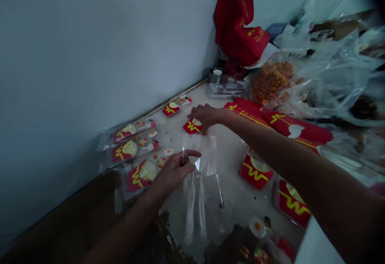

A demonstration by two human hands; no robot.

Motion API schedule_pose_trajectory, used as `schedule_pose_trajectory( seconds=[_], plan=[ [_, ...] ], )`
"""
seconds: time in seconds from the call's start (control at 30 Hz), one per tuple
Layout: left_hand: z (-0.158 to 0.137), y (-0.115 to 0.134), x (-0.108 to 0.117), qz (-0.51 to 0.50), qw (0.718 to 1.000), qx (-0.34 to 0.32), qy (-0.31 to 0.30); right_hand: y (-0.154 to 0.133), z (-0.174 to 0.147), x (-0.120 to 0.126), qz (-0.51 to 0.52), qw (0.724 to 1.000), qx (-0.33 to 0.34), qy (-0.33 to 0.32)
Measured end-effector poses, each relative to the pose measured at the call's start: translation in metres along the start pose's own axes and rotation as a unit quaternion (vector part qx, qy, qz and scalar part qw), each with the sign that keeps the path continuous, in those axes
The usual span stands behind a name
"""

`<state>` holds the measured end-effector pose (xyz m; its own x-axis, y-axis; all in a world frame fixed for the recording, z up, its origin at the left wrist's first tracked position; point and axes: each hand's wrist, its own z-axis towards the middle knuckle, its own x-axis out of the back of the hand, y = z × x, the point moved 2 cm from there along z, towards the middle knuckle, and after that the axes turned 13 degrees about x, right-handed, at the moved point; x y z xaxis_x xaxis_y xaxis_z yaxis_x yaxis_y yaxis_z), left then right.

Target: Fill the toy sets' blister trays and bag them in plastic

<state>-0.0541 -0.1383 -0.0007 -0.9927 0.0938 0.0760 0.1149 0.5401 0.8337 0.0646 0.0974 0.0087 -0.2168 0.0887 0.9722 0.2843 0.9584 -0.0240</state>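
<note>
My left hand (177, 167) has its thumb and curved index finger at the upper part of a long clear plastic bag (200, 191), which hangs toward me. Beyond it, my right hand (207, 115) bends over a small red carton-shaped piece (192, 126) with a yellow zigzag mark and a cream top. Its fingers lie along the piece's far edge and its thumb drops at the right side, close to the bag's top. Left of my hands lie several packed clear bags (140, 177), each with a red piece and small food-shaped pieces.
A similar red piece and small pieces (171, 108) lie near the wall. More red pieces (255, 171) are under my right forearm. Flat red packages (297, 127), a bag of orange-brown bits (273, 81) and a red tote bag (234, 27) fill the right and back. A cardboard box (90, 212) stands at lower left.
</note>
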Motion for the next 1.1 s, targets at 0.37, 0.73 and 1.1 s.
schedule_pose_trajectory(
  seconds=[0.37, 0.73, 1.1],
  plan=[
    [0.012, 0.011, -0.021, 0.039, 0.999, -0.004, 0.006, -0.014, -0.061, 0.057, 0.056, 0.979, -0.046, 0.190],
    [-0.001, 0.021, -0.050, -0.026, 0.999, 0.007, 0.031, -0.100, -0.279, 0.052, 0.044, 0.968, -0.121, 0.215],
    [-0.027, 0.031, -0.087, 0.145, 0.986, -0.081, -0.016, -0.159, -0.346, 0.023, -0.024, 0.949, -0.209, 0.236]
  ],
)
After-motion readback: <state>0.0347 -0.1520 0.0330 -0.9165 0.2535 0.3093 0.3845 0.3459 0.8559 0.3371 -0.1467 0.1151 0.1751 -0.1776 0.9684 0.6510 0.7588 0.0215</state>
